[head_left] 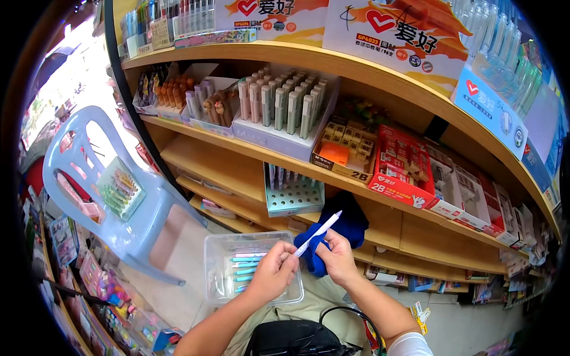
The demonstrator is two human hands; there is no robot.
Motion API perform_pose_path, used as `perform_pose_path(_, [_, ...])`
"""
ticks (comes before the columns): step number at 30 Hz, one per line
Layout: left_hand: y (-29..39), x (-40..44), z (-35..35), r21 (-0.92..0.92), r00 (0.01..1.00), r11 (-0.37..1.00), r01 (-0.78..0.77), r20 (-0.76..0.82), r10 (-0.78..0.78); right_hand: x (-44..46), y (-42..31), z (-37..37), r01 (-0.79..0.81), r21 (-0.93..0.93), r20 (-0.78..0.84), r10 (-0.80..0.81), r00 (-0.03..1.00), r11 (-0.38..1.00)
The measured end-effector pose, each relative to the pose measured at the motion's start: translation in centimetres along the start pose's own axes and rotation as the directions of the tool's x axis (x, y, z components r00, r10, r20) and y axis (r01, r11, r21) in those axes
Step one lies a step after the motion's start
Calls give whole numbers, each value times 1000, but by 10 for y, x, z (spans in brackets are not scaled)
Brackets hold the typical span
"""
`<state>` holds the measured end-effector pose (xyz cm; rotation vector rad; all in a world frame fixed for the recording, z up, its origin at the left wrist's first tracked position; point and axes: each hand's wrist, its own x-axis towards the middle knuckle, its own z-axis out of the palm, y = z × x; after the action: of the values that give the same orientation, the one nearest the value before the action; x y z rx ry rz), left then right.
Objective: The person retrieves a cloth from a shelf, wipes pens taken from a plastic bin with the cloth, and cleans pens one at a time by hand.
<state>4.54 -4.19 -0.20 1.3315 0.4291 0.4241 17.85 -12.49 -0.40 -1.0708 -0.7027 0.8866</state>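
A stationery shop aisle is shown, with curved wooden shelving point(219, 173) rising in front and pale floor tiles below. At the centre, a white pen point(328, 224) is held in the air in front of the lower shelves, just beyond the right rim of a clear plastic box point(212, 286). Its lower end is gripped by the closed fingers of the left hand point(275, 270). Its long axis is slanted up and away to the right, so that the free upper end is pointed at the shelving and the shaft is carried past the right hand point(337, 259), whose fingertips are nearer to its middle. By the right hand a blue cloth point(316, 261) is pinched together and brought against the shaft; how far round it is wrapped cannot be told. In the box, teal and pink pens point(244, 272) are laid roughly crosswise. Behind, a mint pen display tray point(295, 209) is seen, partly filled. To the left, a box of pens point(122, 193) is rested on a light blue plastic chair point(119, 234).
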Motion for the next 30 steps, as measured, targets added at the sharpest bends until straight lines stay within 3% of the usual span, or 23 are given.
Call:
perform_pose_path(14, [0,1,-4,-98,990,990,98,108,-88,11,-18,-13,49,190,-36,-43,998,981])
perform_pose_path(17, [1,1,-3,-194,979,968,159,160,-128,11,-19,-5,39,184,-77,-25,997,982])
perform_pose_path(23, [1,-2,-2,-200,976,962,184,155,-154,9,-15,8,108,81,-98,-100,990,991])
perform_pose_path(30, [1,-3,-1,-220,975,959,182,165,-147,3,-7,3,113,13,-20,-112,993,994])
